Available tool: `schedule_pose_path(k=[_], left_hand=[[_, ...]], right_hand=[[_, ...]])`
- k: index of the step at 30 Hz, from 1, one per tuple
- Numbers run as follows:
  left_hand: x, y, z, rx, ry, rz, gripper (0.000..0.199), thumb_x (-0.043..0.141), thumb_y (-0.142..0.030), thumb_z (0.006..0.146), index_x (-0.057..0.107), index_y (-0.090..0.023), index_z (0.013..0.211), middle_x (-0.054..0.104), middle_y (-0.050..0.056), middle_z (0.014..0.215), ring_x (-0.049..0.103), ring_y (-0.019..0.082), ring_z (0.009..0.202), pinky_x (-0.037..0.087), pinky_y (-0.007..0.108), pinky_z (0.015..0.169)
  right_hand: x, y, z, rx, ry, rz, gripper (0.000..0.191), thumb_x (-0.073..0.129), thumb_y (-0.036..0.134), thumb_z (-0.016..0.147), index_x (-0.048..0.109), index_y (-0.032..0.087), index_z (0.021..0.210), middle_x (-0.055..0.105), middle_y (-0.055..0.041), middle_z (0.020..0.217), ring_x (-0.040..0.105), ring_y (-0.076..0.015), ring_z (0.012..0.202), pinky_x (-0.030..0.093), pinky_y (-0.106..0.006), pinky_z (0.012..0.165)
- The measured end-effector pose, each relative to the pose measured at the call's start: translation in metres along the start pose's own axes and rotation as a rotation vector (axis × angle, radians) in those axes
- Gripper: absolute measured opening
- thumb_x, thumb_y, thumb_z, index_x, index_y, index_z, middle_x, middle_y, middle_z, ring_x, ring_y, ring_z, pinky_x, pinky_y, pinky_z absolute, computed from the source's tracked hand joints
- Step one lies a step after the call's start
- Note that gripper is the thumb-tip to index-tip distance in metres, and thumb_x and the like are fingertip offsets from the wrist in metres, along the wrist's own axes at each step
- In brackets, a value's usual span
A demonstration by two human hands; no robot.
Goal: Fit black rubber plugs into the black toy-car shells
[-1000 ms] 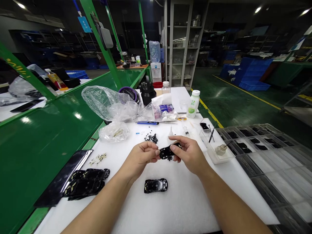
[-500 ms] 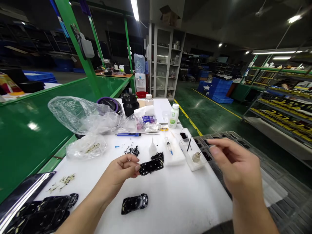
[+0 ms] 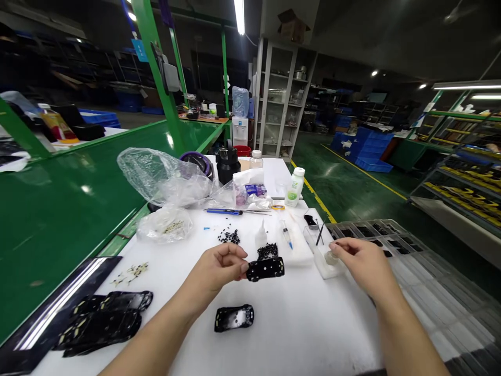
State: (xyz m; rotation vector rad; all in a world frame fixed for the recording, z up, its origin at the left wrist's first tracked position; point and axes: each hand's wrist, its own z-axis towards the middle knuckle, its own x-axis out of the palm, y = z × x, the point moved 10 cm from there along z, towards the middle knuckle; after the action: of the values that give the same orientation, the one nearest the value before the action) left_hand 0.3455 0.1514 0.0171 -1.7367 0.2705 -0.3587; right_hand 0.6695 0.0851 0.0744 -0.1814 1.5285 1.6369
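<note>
My left hand (image 3: 214,270) is shut on the left end of a flat black perforated plastic piece (image 3: 266,269), which has pale spots and is held just above the white foam sheet (image 3: 183,277). My right hand (image 3: 362,266) is at the right, its fingertips at a small glass jar (image 3: 331,258) in a clear acrylic holder (image 3: 326,266). Whether those fingers hold anything is hidden. Below my hands lies a car-shaped black piece (image 3: 234,318). A small pile of black bits (image 3: 267,251) sits just beyond the held piece.
Farther back lie more black bits (image 3: 229,236), a syringe (image 3: 286,235), a glue bottle (image 3: 261,236), a blue craft knife (image 3: 223,211) and plastic bags (image 3: 160,177). Stacked black pieces (image 3: 99,326) lie front left. A compartment tray (image 3: 368,232) stands right of the table.
My right hand let go of the black piece, rose to the right, then came down to the jar. My left hand still holds the piece. The view has swung slightly.
</note>
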Motion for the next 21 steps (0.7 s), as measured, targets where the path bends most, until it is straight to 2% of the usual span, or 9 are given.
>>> schedule_pose_path(k=[2,4,5,6,7,9,11,17,21], left_hand=[[0.001,0.0,0.0,0.0,0.009,-0.021,0.021,0.077,-0.026,0.07,0.062,-0.019,0.083,0.066,-0.003,0.061,0.057,0.011,0.059,0.043,0.025,0.064],[0.001,0.001,0.001,-0.005,0.012,-0.033,0.02,0.077,-0.024,0.07,0.061,-0.018,0.082,0.067,-0.003,0.06,0.057,0.01,0.059,0.043,0.025,0.064],[0.002,0.002,0.002,-0.008,0.015,-0.036,0.02,0.077,-0.023,0.07,0.061,-0.018,0.082,0.067,-0.003,0.06,0.057,0.01,0.059,0.043,0.025,0.063],[0.002,0.002,0.002,-0.009,0.017,-0.038,0.02,0.077,-0.023,0.07,0.061,-0.018,0.081,0.067,-0.003,0.06,0.057,0.01,0.058,0.043,0.025,0.063],[0.002,0.003,0.003,-0.01,0.017,-0.039,0.02,0.077,-0.022,0.07,0.061,-0.018,0.081,0.067,-0.003,0.06,0.058,0.01,0.058,0.043,0.025,0.063],[0.002,0.005,0.004,-0.011,0.015,-0.036,0.02,0.077,-0.022,0.07,0.061,-0.018,0.082,0.067,-0.003,0.061,0.058,0.01,0.059,0.043,0.024,0.063],[0.001,0.008,0.005,-0.015,0.019,-0.036,0.02,0.077,-0.022,0.071,0.06,-0.018,0.082,0.068,-0.003,0.061,0.058,0.01,0.059,0.043,0.024,0.063],[0.003,0.014,0.008,-0.023,0.057,-0.095,0.021,0.078,-0.023,0.072,0.061,-0.017,0.083,0.069,-0.002,0.062,0.059,0.009,0.058,0.044,0.023,0.061],[0.004,0.015,0.009,-0.035,0.058,-0.12,0.022,0.079,-0.022,0.071,0.061,-0.016,0.082,0.069,-0.002,0.061,0.059,0.009,0.057,0.044,0.022,0.06]], right_hand=[[-0.028,0.018,-0.006,-0.029,-0.249,0.076,0.026,0.072,0.041,0.075,0.075,0.017,0.083,0.068,-0.0042,0.072,0.06,-0.019,0.064,0.044,-0.029,0.058],[-0.065,0.038,-0.03,-0.104,-0.696,0.34,0.025,0.076,0.037,0.075,0.074,0.017,0.089,0.066,-0.003,0.072,0.057,-0.0157,0.06,0.044,-0.028,0.056],[-0.067,0.049,-0.039,-0.172,-0.783,0.487,0.022,0.077,0.034,0.074,0.074,0.017,0.088,0.064,-0.0015,0.069,0.056,-0.0142,0.057,0.044,-0.027,0.054],[-0.057,0.06,-0.04,-0.221,-0.745,0.637,0.018,0.078,0.031,0.074,0.074,0.017,0.085,0.063,-0.0006,0.065,0.054,-0.0131,0.053,0.043,-0.026,0.05],[-0.04,0.074,-0.037,-0.265,-0.625,0.764,0.014,0.076,0.031,0.076,0.073,0.018,0.082,0.063,-0.0005,0.063,0.054,-0.0131,0.051,0.043,-0.025,0.047],[0.004,0.101,-0.034,-0.317,-0.333,0.831,0.01,0.073,0.029,0.079,0.072,0.02,0.081,0.065,-0.0008,0.063,0.055,-0.0129,0.049,0.043,-0.024,0.044],[0.033,0.113,-0.045,-0.384,-0.234,0.8,0.004,0.07,0.025,0.082,0.072,0.022,0.083,0.067,-0.0004,0.065,0.057,-0.0131,0.049,0.045,-0.025,0.044],[0.054,0.128,-0.081,-0.694,-0.144,0.668,0.025,0.066,0.007,0.081,0.07,0.022,0.099,0.07,-0.0002,0.077,0.061,-0.0129,0.058,0.051,-0.025,0.049],[0.055,0.134,-0.083,-0.744,-0.105,0.63,0.031,0.065,0.003,0.08,0.068,0.022,0.105,0.069,-0.0001,0.078,0.063,-0.0129,0.064,0.052,-0.024,0.053]])
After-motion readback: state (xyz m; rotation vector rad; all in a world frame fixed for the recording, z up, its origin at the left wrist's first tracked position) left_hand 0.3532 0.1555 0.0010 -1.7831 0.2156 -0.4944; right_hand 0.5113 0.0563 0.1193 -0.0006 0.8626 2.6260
